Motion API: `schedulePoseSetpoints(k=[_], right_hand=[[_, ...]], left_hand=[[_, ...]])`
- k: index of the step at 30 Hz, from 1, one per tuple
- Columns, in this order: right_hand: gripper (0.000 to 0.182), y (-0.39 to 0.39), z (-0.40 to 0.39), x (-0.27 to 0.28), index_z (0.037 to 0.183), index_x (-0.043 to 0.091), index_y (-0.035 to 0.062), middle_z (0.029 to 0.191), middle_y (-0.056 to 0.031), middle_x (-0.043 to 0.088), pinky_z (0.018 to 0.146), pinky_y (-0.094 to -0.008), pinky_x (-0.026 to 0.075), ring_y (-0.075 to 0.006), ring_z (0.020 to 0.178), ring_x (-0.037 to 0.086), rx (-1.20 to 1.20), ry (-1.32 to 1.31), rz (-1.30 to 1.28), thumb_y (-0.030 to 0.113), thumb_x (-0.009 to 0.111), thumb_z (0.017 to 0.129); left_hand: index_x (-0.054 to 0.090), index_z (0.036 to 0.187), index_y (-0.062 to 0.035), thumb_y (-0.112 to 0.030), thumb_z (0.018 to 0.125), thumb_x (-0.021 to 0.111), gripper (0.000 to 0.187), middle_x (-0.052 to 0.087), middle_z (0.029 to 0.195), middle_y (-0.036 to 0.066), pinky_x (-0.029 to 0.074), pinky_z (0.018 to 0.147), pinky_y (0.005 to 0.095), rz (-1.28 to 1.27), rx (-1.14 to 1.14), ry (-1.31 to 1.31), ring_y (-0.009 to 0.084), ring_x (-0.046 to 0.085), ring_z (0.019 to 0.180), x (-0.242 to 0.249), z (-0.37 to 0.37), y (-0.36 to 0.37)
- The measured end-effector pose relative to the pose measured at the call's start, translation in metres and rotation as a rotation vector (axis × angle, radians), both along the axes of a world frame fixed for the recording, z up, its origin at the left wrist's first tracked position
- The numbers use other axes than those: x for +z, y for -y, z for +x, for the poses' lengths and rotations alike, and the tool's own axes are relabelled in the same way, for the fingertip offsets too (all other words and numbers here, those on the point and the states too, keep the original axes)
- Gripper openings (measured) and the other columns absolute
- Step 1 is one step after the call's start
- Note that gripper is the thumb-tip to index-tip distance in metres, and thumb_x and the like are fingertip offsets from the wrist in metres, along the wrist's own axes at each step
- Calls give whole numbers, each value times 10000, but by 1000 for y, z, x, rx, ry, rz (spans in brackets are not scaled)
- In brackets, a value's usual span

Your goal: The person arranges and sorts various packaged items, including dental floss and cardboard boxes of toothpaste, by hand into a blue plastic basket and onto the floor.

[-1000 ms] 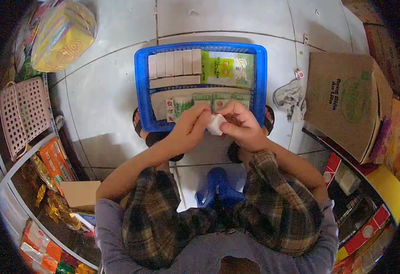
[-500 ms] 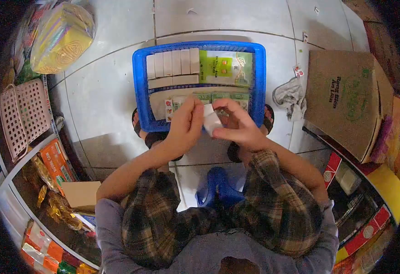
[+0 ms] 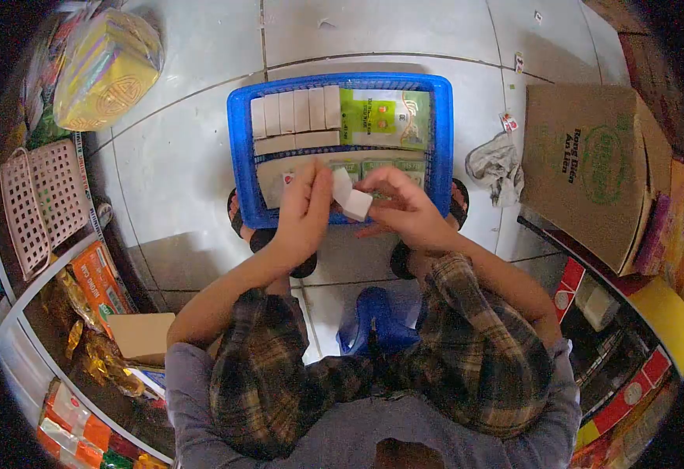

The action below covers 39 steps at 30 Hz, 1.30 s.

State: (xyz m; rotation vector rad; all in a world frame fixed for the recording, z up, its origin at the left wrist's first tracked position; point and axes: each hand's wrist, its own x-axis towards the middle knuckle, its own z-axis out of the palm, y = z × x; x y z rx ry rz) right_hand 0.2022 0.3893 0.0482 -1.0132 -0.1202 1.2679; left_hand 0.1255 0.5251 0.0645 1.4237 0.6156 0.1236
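One small white carton is held above the near side of a blue plastic basket. The right hand pinches it from the right, apparently so that its raised white flap is left free; the left hand curls beside that flap, though I cannot tell whether its grip presses it. Far left in the basket, pale boxes sit side by side, likely bracing one another, with a green-and-white packet to their right.

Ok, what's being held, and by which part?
A small white folded piece: left hand at its upper-left end, right hand at its right side.
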Motion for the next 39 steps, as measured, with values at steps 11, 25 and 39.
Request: schedulePoseSetpoints(k=[11, 25, 39], right_hand=[[478, -3, -2, 28, 944, 382, 43, 910, -41, 409, 730, -253, 380, -134, 864, 418, 16, 219, 35, 19, 662, 558], [273, 2, 4, 24, 944, 450, 4, 868, -60, 494, 651, -207, 381, -106, 762, 474, 181, 345, -82, 88, 546, 702], [286, -2, 4, 10, 1022, 402, -10, 1006, -93, 466, 768, -239, 342, -139, 930, 428, -367, 476, -43, -9, 435, 737]], left_hand=[[382, 735, -19, -72, 782, 380, 71, 357, 561, 40, 302, 455, 229, 257, -182, 2, 88, 326, 509, 31, -2, 0], [379, 737, -38, -97, 803, 353, 92, 374, 586, 34, 323, 465, 234, 130, -219, -28, 115, 383, 516, 27, 3, -8], [395, 743, -110, -285, 792, 381, 183, 369, 595, -17, 330, 437, 203, -471, 121, -168, 75, 370, 515, -17, 18, 4]])
